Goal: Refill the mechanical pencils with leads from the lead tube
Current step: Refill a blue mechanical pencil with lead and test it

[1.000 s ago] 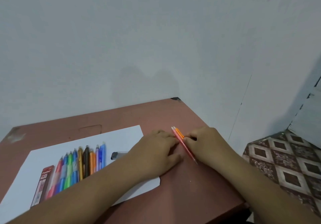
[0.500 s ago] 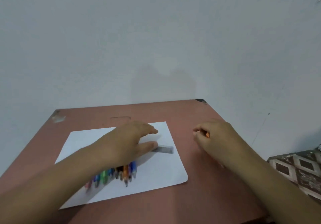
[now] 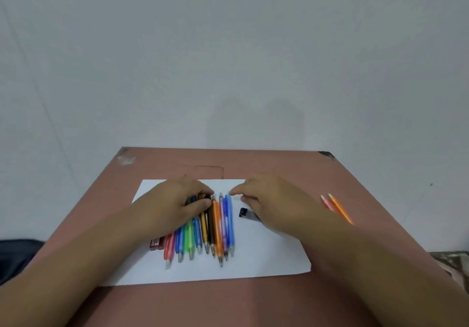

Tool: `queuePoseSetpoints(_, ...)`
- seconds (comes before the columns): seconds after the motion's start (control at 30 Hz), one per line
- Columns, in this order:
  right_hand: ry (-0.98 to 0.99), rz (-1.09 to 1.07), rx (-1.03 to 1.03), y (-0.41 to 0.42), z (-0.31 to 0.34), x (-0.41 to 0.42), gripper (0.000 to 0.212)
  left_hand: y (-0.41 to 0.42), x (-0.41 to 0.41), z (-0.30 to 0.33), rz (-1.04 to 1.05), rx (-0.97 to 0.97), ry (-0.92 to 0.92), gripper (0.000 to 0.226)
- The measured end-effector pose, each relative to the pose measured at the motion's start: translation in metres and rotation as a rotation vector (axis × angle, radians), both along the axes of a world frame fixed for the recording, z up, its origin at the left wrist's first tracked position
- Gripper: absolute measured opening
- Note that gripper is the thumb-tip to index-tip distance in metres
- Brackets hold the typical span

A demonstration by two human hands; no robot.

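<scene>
A row of pencils [image 3: 203,227] lies side by side on a white sheet [image 3: 266,258] spread over the reddish-brown table [image 3: 253,306], tips toward the person; the paper probably serves to keep the thin leads visible and stop them rolling away. The left hand [image 3: 177,207] rests on the cap ends of the row, fingers curled over the dark and green barrels, most likely picking out the next one to fill, though whether it has one gripped or merely presses on them I cannot tell. The right hand [image 3: 269,200] hangs just above the paper beside the blue pencil [image 3: 229,222], its fingers loosely bent and holding nothing, with the lead tube [image 3: 248,215], a small dark oblong case, lying partly under it. Two pencils [image 3: 336,207], pink and orange, lie well apart on the bare table to the right, seemingly set aside as done. A dark red lead box [image 3: 156,244] peeks out at the left of the row. The barrels look like smooth translucent plastic with tapered grey tips; the sheet is matte and flat.
</scene>
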State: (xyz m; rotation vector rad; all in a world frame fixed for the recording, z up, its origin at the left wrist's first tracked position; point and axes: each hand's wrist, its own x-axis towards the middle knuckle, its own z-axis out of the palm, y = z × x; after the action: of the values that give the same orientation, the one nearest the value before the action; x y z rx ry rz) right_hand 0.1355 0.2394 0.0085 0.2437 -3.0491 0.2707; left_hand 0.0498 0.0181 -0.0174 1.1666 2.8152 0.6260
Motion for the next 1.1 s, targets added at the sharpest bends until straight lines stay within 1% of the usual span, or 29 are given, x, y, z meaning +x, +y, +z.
queuePoseSetpoints(0.13, 0.0, 0.05, 0.04, -0.001, -0.004, -0.017, 0.038, -0.001, -0.002, -0.001, -0.019, 0.019, 0.005, 0.035)
queuePoseSetpoints(0.3, -0.029, 0.109, 0.082, 0.004, -0.008, -0.034, 0.025, -0.004, -0.004, -0.004, -0.029, 0.055, 0.0, 0.035)
queuePoseSetpoints(0.37, -0.025, 0.116, 0.118, 0.006, -0.01, -0.039, 0.023, -0.004, -0.005, -0.004, -0.025, 0.06, -0.004, 0.036)
queuePoseSetpoints(0.5, 0.009, 0.171, 0.208, 0.014, -0.012, -0.044, 0.025, -0.002, -0.005, -0.003, -0.018, 0.091, -0.025, 0.034)
queuePoseSetpoints(0.57, 0.096, 0.191, 0.194, 0.025, -0.015, -0.046, 0.035, -0.002, -0.005, -0.002, -0.002, 0.14, -0.039, 0.033)
queuePoseSetpoints(0.63, 0.174, 0.211, 0.149, 0.04, -0.018, -0.049, 0.044, -0.002, -0.003, 0.0, 0.013, 0.224, -0.037, 0.033)
queuePoseSetpoints(0.67, 0.2, 0.218, 0.111, 0.044, -0.015, -0.05, 0.045, -0.001, 0.0, 0.001, 0.024, 0.279, -0.049, 0.033)
queuePoseSetpoints(0.73, 0.238, 0.19, 0.031, 0.045, -0.002, -0.048, 0.032, 0.001, 0.007, 0.006, 0.034, 0.403, -0.115, 0.036)
queuePoseSetpoints(0.8, 0.223, 0.123, -0.032, 0.045, 0.015, -0.042, 0.018, 0.003, 0.012, 0.009, 0.016, 0.504, -0.187, 0.041)
queuePoseSetpoints(0.93, 0.248, 0.012, -0.201, 0.04, 0.026, -0.029, 0.018, 0.006, 0.015, 0.012, 0.013, 0.643, -0.276, 0.043)
queuePoseSetpoints(1.0, 0.27, -0.011, -0.244, 0.034, 0.019, -0.03, 0.017, 0.006, 0.015, 0.014, 0.024, 0.686, -0.299, 0.039)
queuePoseSetpoints(1.1, 0.3, -0.038, -0.333, 0.022, 0.011, -0.031, 0.017, 0.006, 0.012, 0.013, 0.104, 0.628, -0.259, 0.017)
